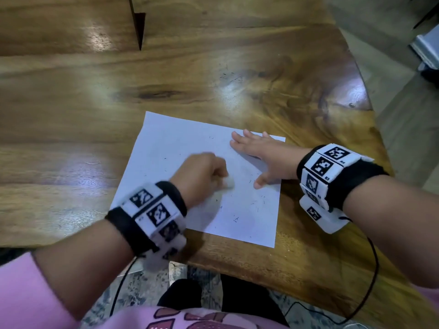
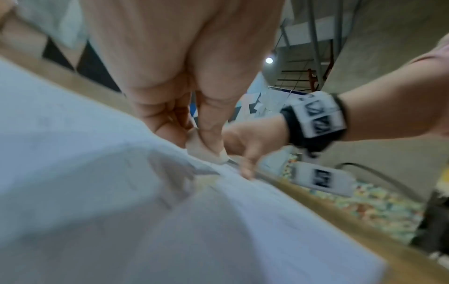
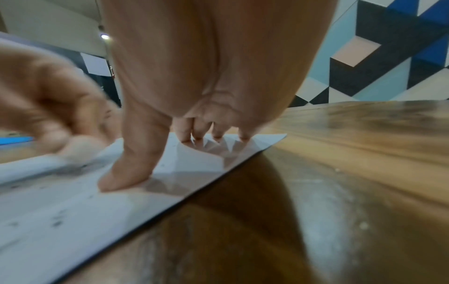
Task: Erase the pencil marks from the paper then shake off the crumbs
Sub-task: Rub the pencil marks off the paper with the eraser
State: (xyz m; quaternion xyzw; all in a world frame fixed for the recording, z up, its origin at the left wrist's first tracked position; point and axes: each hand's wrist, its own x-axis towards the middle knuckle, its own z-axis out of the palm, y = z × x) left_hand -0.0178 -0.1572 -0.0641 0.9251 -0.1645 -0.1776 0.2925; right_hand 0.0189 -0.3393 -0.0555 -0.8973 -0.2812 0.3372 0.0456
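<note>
Head view, near to far. A pink sleeve (image 1: pixel 21 288) lies at the lower left, nearest the viewer, with a black cable (image 1: pixel 365 288) hanging below the table edge at the lower right. Each wrist carries a black band with white marker tiles (image 1: pixel 154 210).

The sheet of white paper (image 1: pixel 171 143) lies flat on the wooden table (image 1: pixel 71 103), close to the table's near edge and rotated slightly. Dark eraser crumbs (image 1: pixel 257 205) are scattered over the paper, mostly on its right half and near corner.

The left hand (image 1: pixel 202 174) sits over the middle of the paper, its fingers curled around a small white eraser (image 1: pixel 228 182) whose tip is pressed to the sheet; hand and eraser are blurred.

The right hand (image 1: pixel 261 157) lies flat on the paper's right side, beyond and to the right of the eraser, with fingers straight and spread and the thumb (image 1: pixel 260 182) pointing toward the eraser. In the right wrist view the fingertips (image 3: pixel 184 137) and thumb press the sheet near its far right corner. The two hands are close together but not touching.

More crumbs (image 1: pixel 229 76) lie on the bare table beyond the paper.
</note>
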